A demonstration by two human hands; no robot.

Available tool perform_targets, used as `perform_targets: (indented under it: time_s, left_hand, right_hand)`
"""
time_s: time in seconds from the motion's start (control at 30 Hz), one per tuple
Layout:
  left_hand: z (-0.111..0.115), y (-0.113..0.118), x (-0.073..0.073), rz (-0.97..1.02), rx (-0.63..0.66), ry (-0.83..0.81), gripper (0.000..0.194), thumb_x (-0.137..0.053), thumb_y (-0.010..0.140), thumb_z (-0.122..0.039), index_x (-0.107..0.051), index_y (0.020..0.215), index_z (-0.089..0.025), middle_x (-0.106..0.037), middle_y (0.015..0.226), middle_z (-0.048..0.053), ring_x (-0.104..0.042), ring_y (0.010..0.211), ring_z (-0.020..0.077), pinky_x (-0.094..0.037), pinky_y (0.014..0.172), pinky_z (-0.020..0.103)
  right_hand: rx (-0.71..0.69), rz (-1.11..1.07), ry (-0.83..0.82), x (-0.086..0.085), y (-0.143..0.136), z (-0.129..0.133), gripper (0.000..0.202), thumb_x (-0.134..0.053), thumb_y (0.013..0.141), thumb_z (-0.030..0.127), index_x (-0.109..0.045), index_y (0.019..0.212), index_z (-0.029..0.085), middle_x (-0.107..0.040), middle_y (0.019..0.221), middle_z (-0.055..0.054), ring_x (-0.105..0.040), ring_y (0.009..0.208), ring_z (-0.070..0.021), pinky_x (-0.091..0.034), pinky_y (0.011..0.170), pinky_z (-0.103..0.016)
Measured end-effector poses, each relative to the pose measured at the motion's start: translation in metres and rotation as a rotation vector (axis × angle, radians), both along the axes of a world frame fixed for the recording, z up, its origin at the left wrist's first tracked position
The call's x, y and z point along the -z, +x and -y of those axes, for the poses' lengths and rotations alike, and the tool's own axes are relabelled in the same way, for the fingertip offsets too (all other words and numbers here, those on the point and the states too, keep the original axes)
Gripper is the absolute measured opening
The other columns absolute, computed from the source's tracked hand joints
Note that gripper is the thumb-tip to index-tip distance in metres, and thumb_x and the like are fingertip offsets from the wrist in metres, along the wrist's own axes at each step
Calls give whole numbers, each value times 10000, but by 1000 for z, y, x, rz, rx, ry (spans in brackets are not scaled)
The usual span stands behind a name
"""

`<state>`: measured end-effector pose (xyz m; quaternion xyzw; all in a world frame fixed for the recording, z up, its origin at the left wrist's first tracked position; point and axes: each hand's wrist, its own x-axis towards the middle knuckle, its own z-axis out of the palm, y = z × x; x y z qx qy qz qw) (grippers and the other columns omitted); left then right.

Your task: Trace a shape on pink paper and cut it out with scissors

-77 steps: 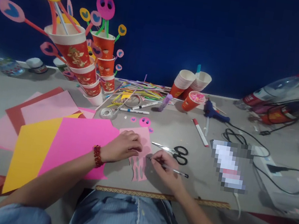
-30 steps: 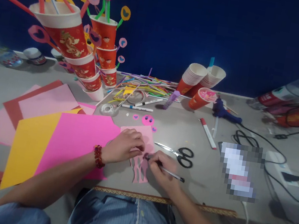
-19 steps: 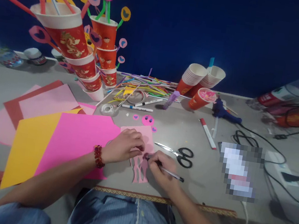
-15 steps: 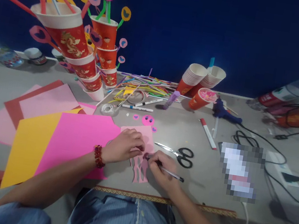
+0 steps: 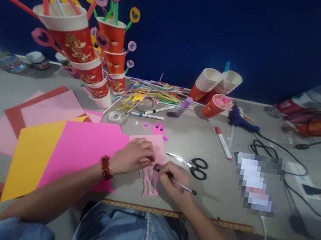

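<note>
our left hand (image 5: 132, 157) presses flat, fingers curled, on the small pale pink paper sheet (image 5: 153, 163) with slots cut in its near edge, which lies on the grey table (image 5: 193, 141) just beside the big hot pink sheet (image 5: 83, 148). our right hand (image 5: 173, 181) pinches a thin black pen (image 5: 182, 186), tip touching the paper right of the left fingertips. if our left hand eases off, we judge the sheet could slide or a cut strip could tear under the pen.
</note>
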<state>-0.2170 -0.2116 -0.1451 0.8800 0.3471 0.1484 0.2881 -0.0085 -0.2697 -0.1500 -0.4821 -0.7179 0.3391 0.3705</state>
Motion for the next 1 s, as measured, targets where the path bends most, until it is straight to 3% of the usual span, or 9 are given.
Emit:
perform_targets:
  time_s: [0.5,1.0]
  left_hand:
    - [-1,0,-1,5,9,-12,137,-592,949,-360,-656,956,-239,-617,954,29,-527,978,215,-370,873,348]
    - [-1,1,-3,0,-2,-25,135,-598,945,-359,-660,955,-240,-632,978,30,-534,984,217,-373,879,353]
  right_hand:
    - [-20,56,-4,1,2,0,165,-483,725,140,-511,582,215,-556,535,24,-485,513,-132,-368,541,-250]
    - [-62,40,7,4,5,0,189,-467,725,142,-421,559,220,-454,509,46,-413,491,-116,-315,522,-249]
